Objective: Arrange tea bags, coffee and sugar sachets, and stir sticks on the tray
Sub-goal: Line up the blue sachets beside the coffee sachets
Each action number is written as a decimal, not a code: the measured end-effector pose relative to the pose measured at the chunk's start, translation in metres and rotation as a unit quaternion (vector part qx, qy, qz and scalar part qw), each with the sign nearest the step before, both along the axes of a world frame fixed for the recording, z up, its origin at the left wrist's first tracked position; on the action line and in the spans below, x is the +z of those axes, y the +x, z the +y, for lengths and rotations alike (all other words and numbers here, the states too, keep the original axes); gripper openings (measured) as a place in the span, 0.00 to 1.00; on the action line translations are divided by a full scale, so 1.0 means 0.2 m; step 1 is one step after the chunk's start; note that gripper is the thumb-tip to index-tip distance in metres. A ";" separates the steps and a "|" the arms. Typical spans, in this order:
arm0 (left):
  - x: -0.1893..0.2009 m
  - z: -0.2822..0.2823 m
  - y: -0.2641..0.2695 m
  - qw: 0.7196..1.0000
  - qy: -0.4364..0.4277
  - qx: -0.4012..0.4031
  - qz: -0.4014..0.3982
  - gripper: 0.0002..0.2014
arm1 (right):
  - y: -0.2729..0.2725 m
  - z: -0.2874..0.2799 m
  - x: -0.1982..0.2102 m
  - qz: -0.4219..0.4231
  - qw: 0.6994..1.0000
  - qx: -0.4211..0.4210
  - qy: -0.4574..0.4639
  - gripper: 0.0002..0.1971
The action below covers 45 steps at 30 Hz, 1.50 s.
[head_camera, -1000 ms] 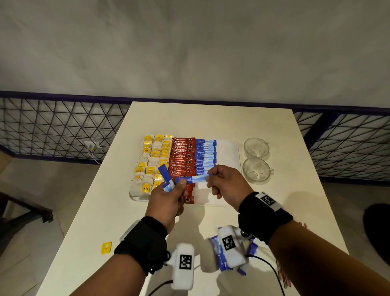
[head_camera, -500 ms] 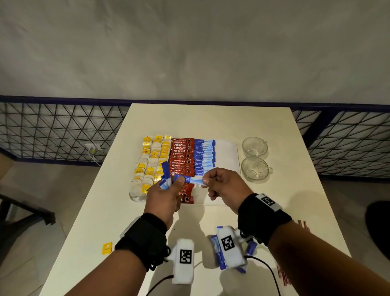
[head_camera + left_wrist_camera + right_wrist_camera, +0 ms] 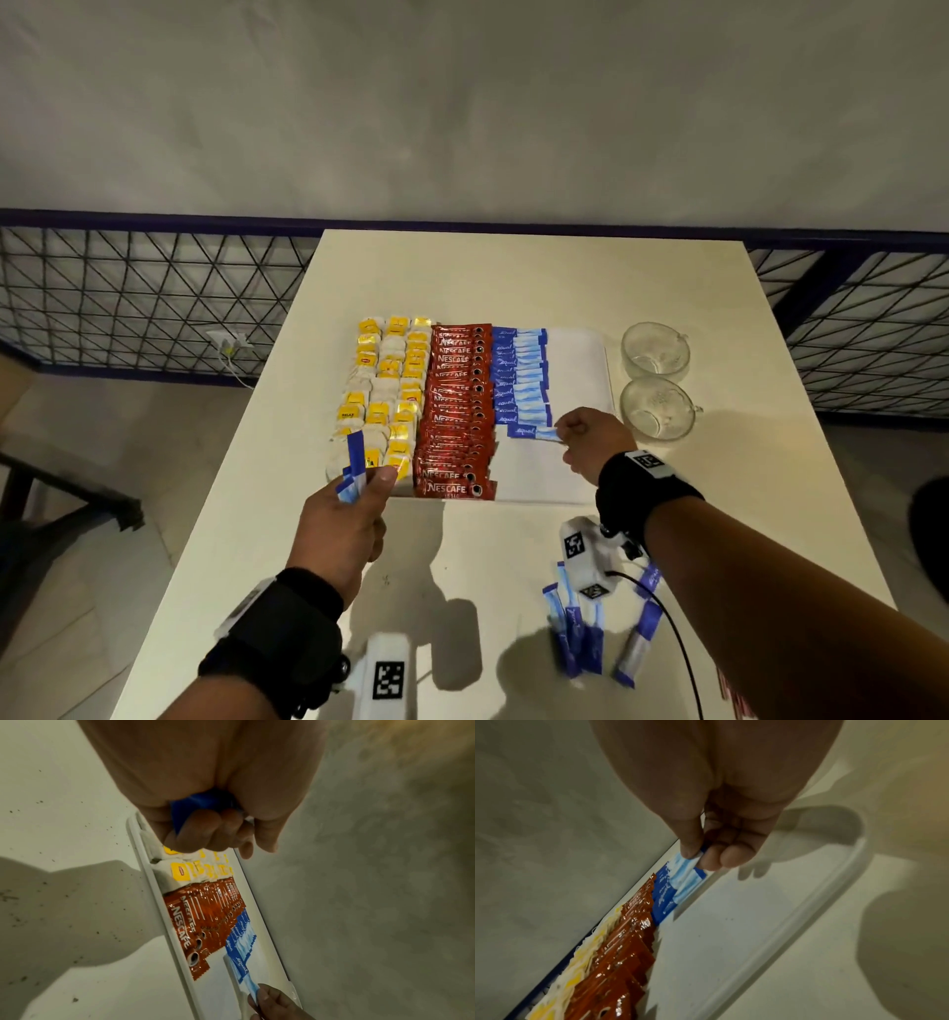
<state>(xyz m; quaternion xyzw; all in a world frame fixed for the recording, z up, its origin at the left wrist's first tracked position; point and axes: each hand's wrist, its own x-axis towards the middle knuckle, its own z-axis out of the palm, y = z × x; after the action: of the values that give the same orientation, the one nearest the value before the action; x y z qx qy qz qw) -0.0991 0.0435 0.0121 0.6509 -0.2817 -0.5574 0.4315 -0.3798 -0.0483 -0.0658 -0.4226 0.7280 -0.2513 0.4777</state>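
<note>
A person is standing at a pale table (image 3: 513,277) and filling a white tray (image 3: 580,360) with rows of small packets. The right hand (image 3: 590,442) is pinching one blue sugar sachet (image 3: 531,432) by its pale end between thumb and fingertips, laying it at the near end of the blue sugar row (image 3: 518,375). The left hand (image 3: 341,529) is hovering over the tray's near left corner, its fingers curled around a small bundle of spare blue sachets (image 3: 353,475).

The tray is already holding yellow-tagged tea bags (image 3: 385,390) on the left, red coffee sachets (image 3: 457,411) in the middle and the blue row to their right; the strip beyond the blue row is bare.

To do this step well, the sachet probably needs lowering flat, square with its neighbours and slightly overlapping the last one, then releasing without nudging the row.

The head view alone is showing the two glass cups (image 3: 656,380) right of the tray, loose blue sachets (image 3: 590,637) on the near table edge, and what may be red stir sticks at the lower right edge. The right wrist view is showing the pinch close up, on the sachet's very tip. The left wrist view is showing the left fingers (image 3: 205,829) closed on blue paper and the tray's raised rim.
</note>
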 end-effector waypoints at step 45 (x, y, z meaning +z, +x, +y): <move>0.09 0.00 -0.18 0.985 -0.014 -0.167 0.035 0.10 | 0.31 0.18 0.44 -0.057 0.975 0.198 -0.086 0.11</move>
<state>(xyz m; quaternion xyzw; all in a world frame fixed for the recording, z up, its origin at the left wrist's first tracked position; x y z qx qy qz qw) -0.1355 0.0426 0.0297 0.5690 -0.3790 -0.6399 0.3509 -0.3187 -0.0130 0.0219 -0.5830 0.5772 -0.2371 0.5204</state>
